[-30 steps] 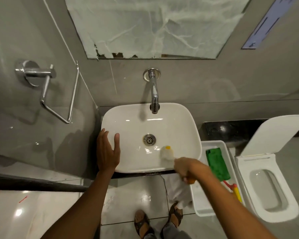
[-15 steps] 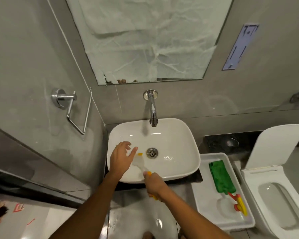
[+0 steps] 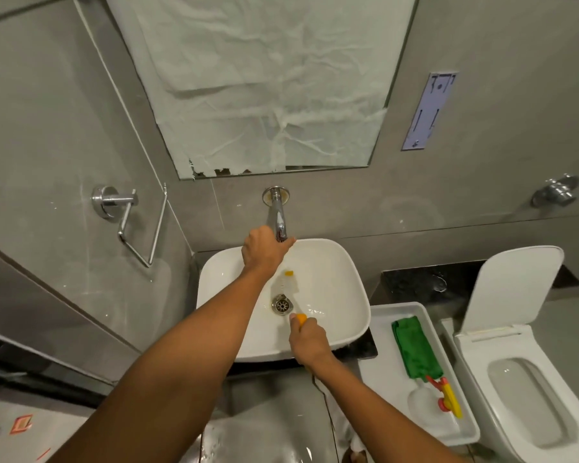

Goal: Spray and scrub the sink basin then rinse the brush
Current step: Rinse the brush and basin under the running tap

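Note:
A white sink basin [image 3: 341,295] sits under a chrome wall tap [image 3: 279,218], with a metal drain [image 3: 281,304] in its middle. My left hand [image 3: 264,248] reaches over the basin and grips the end of the tap. My right hand [image 3: 306,339] is closed on the orange handle of a brush [image 3: 290,282], at the basin's near rim. The brush has pale bristles and an orange tip, and its head lies inside the basin between the drain and the tap.
A white tray [image 3: 385,369] right of the sink holds a green cloth [image 3: 413,349] and a spray bottle [image 3: 438,402] with a red and yellow trigger. A toilet [image 3: 528,389] with raised lid stands further right. A chrome towel holder [image 3: 137,222] is on the left wall.
My left hand left the basin's left rim and went up to the tap. My right hand carried the brush from the basin's near right to its middle, head now pointing at the tap.

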The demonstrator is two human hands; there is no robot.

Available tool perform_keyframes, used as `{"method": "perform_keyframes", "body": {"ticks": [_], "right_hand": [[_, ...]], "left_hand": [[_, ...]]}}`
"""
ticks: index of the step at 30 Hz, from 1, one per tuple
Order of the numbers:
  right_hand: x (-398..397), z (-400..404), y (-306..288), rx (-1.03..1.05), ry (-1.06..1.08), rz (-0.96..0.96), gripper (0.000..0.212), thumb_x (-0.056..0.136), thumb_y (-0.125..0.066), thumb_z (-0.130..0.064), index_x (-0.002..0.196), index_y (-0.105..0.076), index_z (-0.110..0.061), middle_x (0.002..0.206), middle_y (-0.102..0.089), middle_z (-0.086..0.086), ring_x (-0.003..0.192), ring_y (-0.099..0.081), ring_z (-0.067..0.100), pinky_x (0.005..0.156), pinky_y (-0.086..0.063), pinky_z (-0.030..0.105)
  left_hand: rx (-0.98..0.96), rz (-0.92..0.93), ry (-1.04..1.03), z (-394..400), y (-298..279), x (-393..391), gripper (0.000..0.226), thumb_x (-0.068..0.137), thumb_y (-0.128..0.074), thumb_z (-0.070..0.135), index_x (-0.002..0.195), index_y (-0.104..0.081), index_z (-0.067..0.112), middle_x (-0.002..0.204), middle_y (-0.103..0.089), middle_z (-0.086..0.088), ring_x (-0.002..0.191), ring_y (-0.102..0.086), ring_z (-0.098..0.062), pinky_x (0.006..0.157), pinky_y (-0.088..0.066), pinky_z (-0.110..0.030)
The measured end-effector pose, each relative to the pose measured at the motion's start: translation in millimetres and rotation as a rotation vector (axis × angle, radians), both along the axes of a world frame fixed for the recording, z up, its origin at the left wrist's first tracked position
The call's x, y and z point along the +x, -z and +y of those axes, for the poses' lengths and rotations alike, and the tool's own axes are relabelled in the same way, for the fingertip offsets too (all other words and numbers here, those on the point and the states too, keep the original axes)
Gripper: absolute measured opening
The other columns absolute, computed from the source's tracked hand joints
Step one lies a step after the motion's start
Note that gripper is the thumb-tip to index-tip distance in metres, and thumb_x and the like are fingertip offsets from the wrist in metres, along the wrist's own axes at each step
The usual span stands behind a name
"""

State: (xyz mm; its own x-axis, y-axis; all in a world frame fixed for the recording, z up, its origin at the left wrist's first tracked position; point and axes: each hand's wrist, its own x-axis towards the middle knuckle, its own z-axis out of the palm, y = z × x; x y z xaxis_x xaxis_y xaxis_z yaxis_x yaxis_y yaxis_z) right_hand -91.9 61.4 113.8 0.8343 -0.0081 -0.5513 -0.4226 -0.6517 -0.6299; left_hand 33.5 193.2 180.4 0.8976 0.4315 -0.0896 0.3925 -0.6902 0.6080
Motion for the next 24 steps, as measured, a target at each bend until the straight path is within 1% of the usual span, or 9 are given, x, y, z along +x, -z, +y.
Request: {"method": "perform_keyframes", "body": {"ticks": [2, 4, 7, 9, 10, 12, 15, 19, 24], "right_hand": [[-1.5, -2.2, -1.2, -0.005, -0.004, -0.017, 0.056, 0.111, -0.033, -0.045, 0.131, -0.055, 0.002, 0.135, -0.063, 0.023, 0.124, -0.062, 0.038, 0.102, -0.047, 0.037], [-2.5, -3.1, -2.8, -0.010, -0.006, -0.030, 0.055, 0.111, -0.033, -0.044, 0.131, -0.054, 0.003, 0.135, -0.063, 0.023, 0.124, -0.062, 0.039, 0.102, -0.047, 0.037], [-3.4, -5.3, -5.7, -0.015, -0.002, -0.034, 0.055, 0.111, -0.033, -0.044, 0.133, -0.053, 0.002, 0.137, -0.062, 0.023, 0.126, -0.061, 0.039, 0.102, -0.046, 0.037], [-3.5, -7.3, -6.4, -0.017, 0.000, -0.040, 0.054, 0.111, -0.033, -0.044, 0.133, -0.052, 0.002, 0.137, -0.062, 0.023, 0.125, -0.061, 0.039, 0.101, -0.046, 0.036], [-3.5, -8.8, -6.9, -0.019, 0.001, -0.044, 0.054, 0.111, -0.033, -0.044, 0.132, -0.052, 0.001, 0.136, -0.063, 0.023, 0.125, -0.061, 0.039, 0.100, -0.047, 0.036], [-3.6, -11.3, -6.9, -0.023, -0.006, -0.051, 0.054, 0.111, -0.033, -0.044, 0.131, -0.052, 0.002, 0.136, -0.063, 0.024, 0.125, -0.061, 0.039, 0.100, -0.047, 0.037], [-5.3, -13.1, -6.0, -0.019, -0.023, -0.039, 0.055, 0.111, -0.032, -0.046, 0.131, -0.052, 0.001, 0.135, -0.062, 0.023, 0.124, -0.062, 0.039, 0.101, -0.047, 0.038], [-8.1, -14.7, -3.8, -0.021, -0.024, -0.046, 0.054, 0.111, -0.031, -0.047, 0.130, -0.052, -0.001, 0.132, -0.064, 0.022, 0.120, -0.064, 0.037, 0.102, -0.051, 0.041], [-7.2, -16.8, -3.3, -0.024, -0.041, -0.038, 0.055, 0.111, -0.030, -0.048, 0.129, -0.053, -0.002, 0.130, -0.065, 0.021, 0.118, -0.065, 0.035, 0.102, -0.052, 0.043]], "left_hand": [[0.008, -0.006, -0.013, -2.4, -0.3, 1.0, 0.041, 0.089, -0.080, 0.048, 0.082, -0.066, 0.010, 0.086, -0.067, -0.011, 0.093, -0.073, -0.038, 0.066, -0.045, -0.037], [0.014, -0.008, -0.021, -5.6, -0.2, 2.3, 0.035, 0.088, -0.079, 0.042, 0.085, -0.067, 0.009, 0.085, -0.066, -0.010, 0.092, -0.073, -0.037, 0.066, -0.045, -0.037], [-0.006, -0.013, -0.023, -10.9, 2.5, 3.5, 0.034, 0.086, -0.079, 0.039, 0.091, -0.073, 0.006, 0.087, -0.069, -0.010, 0.090, -0.072, -0.035, 0.066, -0.045, -0.036], [-0.016, -0.017, -0.026, -12.2, 4.4, 3.7, 0.035, 0.084, -0.079, 0.039, 0.090, -0.073, 0.005, 0.089, -0.071, -0.012, 0.088, -0.070, -0.034, 0.066, -0.045, -0.036], [-0.022, -0.013, -0.020, -11.9, 5.1, 3.9, 0.034, 0.084, -0.079, 0.039, 0.088, -0.072, 0.006, 0.088, -0.070, -0.012, 0.086, -0.069, -0.034, 0.066, -0.045, -0.036], [-0.044, 0.007, 0.028, -5.6, 6.6, 4.7, 0.033, 0.085, -0.078, 0.039, 0.079, -0.067, 0.009, 0.079, -0.065, -0.008, 0.080, -0.063, -0.031, 0.064, -0.042, -0.035], [-0.119, 0.026, 0.186, 14.1, 7.4, 5.9, 0.036, 0.089, -0.077, 0.033, 0.068, -0.054, 0.015, 0.068, -0.053, -0.002, 0.071, -0.052, -0.025, 0.062, -0.040, -0.034], [-0.244, 0.014, 0.307, 29.5, 10.5, 5.6, 0.021, 0.093, -0.075, 0.023, 0.083, -0.061, 0.011, 0.079, -0.052, -0.006, 0.073, -0.045, -0.020, 0.071, -0.040, -0.035], [-0.268, -0.009, 0.335, 31.0, 13.4, 6.8, 0.016, 0.095, -0.074, 0.021, 0.088, -0.063, 0.011, 0.079, -0.051, -0.003, 0.072, -0.043, -0.018, 0.071, -0.039, -0.034]]}}
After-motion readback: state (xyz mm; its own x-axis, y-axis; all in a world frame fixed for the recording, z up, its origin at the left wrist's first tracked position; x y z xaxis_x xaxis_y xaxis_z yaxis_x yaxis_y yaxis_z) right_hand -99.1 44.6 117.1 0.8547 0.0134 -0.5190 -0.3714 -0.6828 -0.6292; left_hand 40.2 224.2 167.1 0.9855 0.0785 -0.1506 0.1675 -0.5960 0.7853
